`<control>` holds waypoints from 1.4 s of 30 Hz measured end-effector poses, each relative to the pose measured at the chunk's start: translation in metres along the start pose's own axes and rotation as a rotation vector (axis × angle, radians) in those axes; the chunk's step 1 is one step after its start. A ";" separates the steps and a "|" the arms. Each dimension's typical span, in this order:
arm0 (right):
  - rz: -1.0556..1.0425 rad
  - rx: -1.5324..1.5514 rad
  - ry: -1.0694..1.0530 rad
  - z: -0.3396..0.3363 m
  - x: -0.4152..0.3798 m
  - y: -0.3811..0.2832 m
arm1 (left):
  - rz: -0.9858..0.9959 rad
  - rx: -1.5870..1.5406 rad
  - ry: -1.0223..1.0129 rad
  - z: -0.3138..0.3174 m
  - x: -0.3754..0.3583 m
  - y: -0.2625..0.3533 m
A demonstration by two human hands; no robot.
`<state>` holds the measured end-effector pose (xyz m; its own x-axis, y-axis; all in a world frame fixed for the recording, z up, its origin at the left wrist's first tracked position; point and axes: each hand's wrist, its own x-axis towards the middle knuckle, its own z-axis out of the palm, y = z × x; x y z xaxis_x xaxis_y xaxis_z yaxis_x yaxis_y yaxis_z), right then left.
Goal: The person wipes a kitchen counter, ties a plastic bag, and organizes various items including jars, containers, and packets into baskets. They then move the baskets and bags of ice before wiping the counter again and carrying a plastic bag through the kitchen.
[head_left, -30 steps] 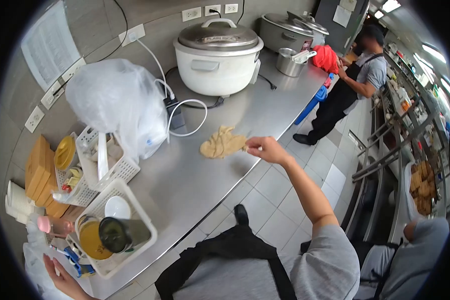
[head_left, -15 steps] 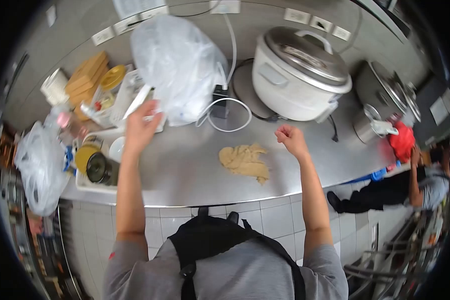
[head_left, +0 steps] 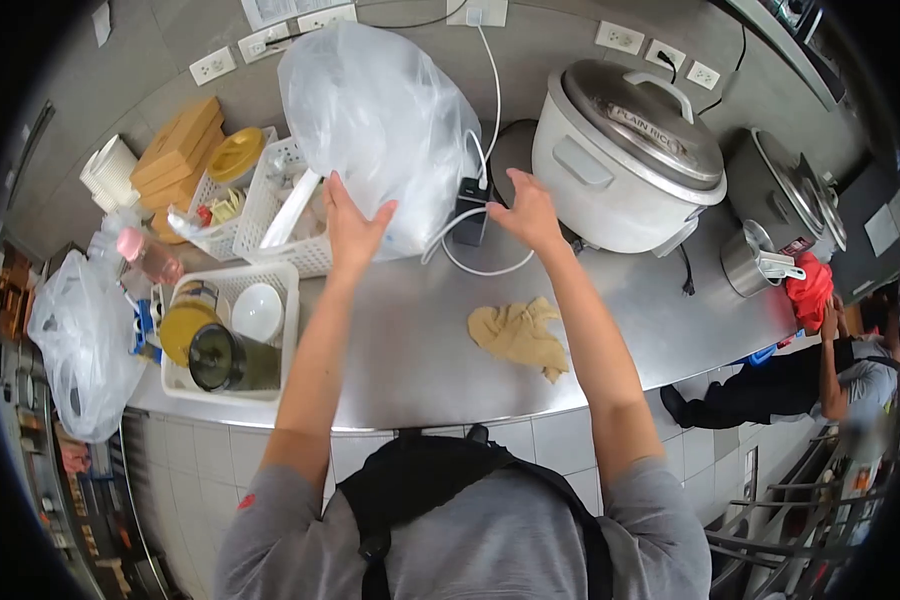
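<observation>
My left hand (head_left: 355, 228) is open, thumb and fingers apart, at the front left side of a big, full translucent plastic bag (head_left: 375, 120). Fingers spread, my right hand (head_left: 532, 212) is close to the white cable (head_left: 490, 272) and the small black box (head_left: 469, 212), left of the rice cooker (head_left: 625, 165). Nothing shows in either palm. A crumpled tan cloth (head_left: 520, 335) lies on the steel counter (head_left: 400, 370) in front of my hands.
White baskets (head_left: 288, 262) and a white tray (head_left: 292, 325) with jars and a bowl stand left. At right are a dark pot (head_left: 770, 185), a metal pitcher (head_left: 745, 265) and a red bag (head_left: 810, 290). Beyond the counter's right end is another person (head_left: 820, 370).
My left hand has moved right to the bag's front. My right hand has shifted left and up toward the cable, its curled fingers now spread. The camera view has shifted slightly.
</observation>
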<state>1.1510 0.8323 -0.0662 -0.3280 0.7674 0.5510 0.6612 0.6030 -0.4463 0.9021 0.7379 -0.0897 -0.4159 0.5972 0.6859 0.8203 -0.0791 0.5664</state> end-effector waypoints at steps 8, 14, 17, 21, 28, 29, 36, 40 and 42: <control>0.168 -0.090 -0.379 0.025 0.025 -0.015 | -0.248 -0.019 -0.123 0.032 0.075 0.039; 0.125 -0.113 -0.212 0.008 -0.001 0.010 | -0.143 0.358 -0.431 0.087 0.075 0.011; 0.198 -0.115 -0.231 -0.019 -0.013 0.013 | -0.055 0.386 -0.478 0.092 0.079 -0.002; 0.250 -0.132 -0.204 -0.036 -0.023 0.025 | -0.137 0.134 -0.385 0.101 0.091 -0.011; 0.280 -0.031 -0.163 -0.034 -0.028 0.034 | -0.339 -0.298 -0.368 0.089 0.075 0.048; 0.284 -0.006 -0.142 -0.033 -0.029 0.036 | -0.316 -0.353 -0.368 0.084 0.071 0.054; 0.269 -0.162 0.068 -0.040 -0.040 0.037 | -0.201 -0.519 -0.586 0.041 0.069 0.057; 0.036 -0.232 0.314 -0.081 -0.024 -0.018 | 0.173 -0.168 -0.151 0.000 0.049 0.039; -0.132 -0.140 0.386 -0.092 -0.009 -0.050 | 0.083 0.164 -0.083 -0.030 0.035 0.019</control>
<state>1.1827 0.7754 0.0156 -0.1569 0.5316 0.8324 0.7244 0.6348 -0.2689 0.8914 0.7334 -0.0410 -0.3161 0.6583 0.6832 0.9061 -0.0040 0.4231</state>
